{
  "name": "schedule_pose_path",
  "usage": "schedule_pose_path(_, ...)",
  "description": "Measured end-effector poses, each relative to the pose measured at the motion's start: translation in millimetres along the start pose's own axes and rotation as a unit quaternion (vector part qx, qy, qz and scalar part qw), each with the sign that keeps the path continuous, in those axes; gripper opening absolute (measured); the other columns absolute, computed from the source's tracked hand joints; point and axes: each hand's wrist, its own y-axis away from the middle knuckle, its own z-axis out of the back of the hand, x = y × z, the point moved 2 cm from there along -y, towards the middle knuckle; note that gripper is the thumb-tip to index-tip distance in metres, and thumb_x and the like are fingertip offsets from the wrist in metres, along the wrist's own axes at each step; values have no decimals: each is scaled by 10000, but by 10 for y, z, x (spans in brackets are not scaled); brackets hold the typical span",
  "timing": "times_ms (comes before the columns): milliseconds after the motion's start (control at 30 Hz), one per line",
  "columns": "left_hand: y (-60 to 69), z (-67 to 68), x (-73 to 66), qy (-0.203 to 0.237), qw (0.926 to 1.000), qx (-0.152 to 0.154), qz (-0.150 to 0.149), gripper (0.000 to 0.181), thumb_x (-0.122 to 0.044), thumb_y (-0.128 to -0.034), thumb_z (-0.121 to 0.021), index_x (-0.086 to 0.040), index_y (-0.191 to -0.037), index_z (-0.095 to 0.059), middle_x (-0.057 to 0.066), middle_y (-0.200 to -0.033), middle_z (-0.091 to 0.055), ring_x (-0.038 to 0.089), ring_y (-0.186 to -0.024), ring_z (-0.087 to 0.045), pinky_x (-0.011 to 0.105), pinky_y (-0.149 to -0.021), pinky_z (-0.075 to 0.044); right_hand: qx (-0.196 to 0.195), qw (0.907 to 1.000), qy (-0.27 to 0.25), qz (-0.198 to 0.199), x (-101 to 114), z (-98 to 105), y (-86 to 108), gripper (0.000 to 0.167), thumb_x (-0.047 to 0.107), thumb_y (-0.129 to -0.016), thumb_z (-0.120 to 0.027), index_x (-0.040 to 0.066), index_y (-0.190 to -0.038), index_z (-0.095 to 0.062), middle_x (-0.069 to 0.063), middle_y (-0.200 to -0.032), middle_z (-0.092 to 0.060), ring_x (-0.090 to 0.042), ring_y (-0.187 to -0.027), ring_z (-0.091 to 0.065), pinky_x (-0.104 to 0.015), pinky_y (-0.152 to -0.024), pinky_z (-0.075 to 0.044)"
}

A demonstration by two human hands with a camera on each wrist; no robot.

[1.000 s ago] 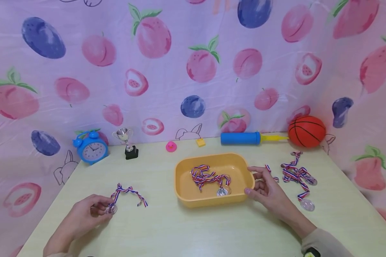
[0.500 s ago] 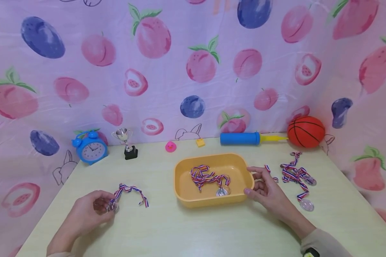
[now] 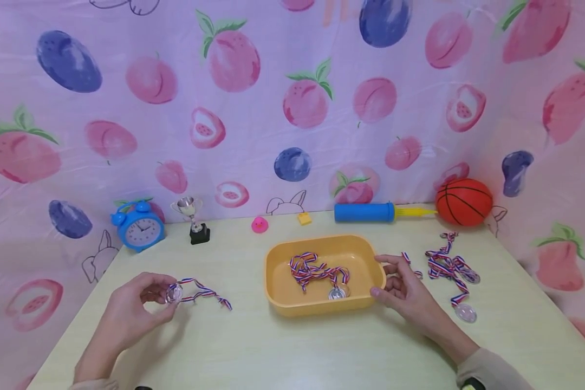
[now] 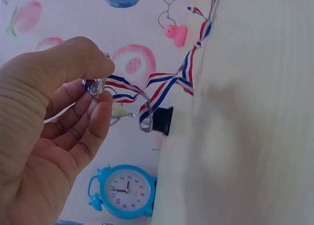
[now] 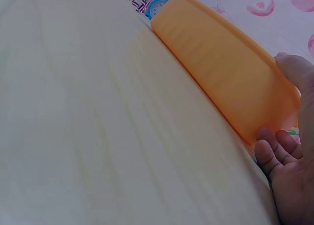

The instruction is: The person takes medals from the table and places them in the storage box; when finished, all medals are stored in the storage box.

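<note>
My left hand (image 3: 129, 311) pinches a silver-coloured medal (image 3: 174, 293) between thumb and fingers, lifted above the left of the table. Its striped red, white and blue ribbon (image 4: 167, 90) trails off to the right, its far end on or near the tabletop. In the left wrist view the medal's edge shows at the fingertips. My right hand (image 3: 409, 298) grips the right end of a yellow plastic basin (image 3: 317, 310), thumb on the rim and other fingers curled against the outer wall. Inside the basin lie tangled ribbons (image 3: 317, 272) with a silver medal (image 3: 337, 293) at their front.
More ribboned medals (image 3: 448, 265) lie right of my right hand. Along the back stand a blue alarm clock (image 3: 141, 230), a trophy (image 3: 195, 222), a pink duck (image 3: 259, 225), a small yellow piece (image 3: 304, 218), a blue pump (image 3: 365, 212) and a red basketball (image 3: 465, 202).
My left hand has risen with the medal and moved slightly right, and the ribbon has stretched out to the right. The right hand and the basin have stayed put.
</note>
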Motion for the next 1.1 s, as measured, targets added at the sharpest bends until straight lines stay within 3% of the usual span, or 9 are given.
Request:
schedule_pose_path(133,-85,14,-113,-2,9995,-201,-251,462,12,-773,-962,-78,-1183,-769,-4,-992,-735,103,-834,-705,97,-808,-553,6,10000,-35,-5,-3,-10,3,688,206,-1059,-795,194,-1632,-415,-216,-1373,-542,-282,-1042,-644,-228,-851,-613)
schedule_pose_path(367,-301,67,-345,191,9978,-267,-581,494,38,-760,-965,-79,-1198,-768,2,-1011,-734,112,-851,-695,101,-834,-556,26,10000,-60,37,-9,-14,-1,691,208,-1059,-795,198,-1635,-413,-216,-1381,-542,-282,-1042,-649,-230,-857,-615)
schedule_pose_path(733,-714,204,-851,263,9898,-330,-1359,547,68,-738,-984,-62,-1224,-769,17,-1071,-739,147,-889,-700,66,-875,-533,-8,10000,14,-56,-9,2,-8,704,237,-1055,-801,227,-1640,-409,-204,-1381,-557,-297,-1052,-652,-233,-859,-617)
schedule_pose_path(1100,-1034,118,-1341,545,9822,-353,-1762,534,15,-773,-982,-69,-1255,-766,28,-1105,-727,156,-928,-700,123,-913,-567,-30,10000,60,-68,3,8,-7,702,248,-1056,-802,228,-1638,-411,-202,-1382,-561,-308,-1065,-659,-232,-865,-620)
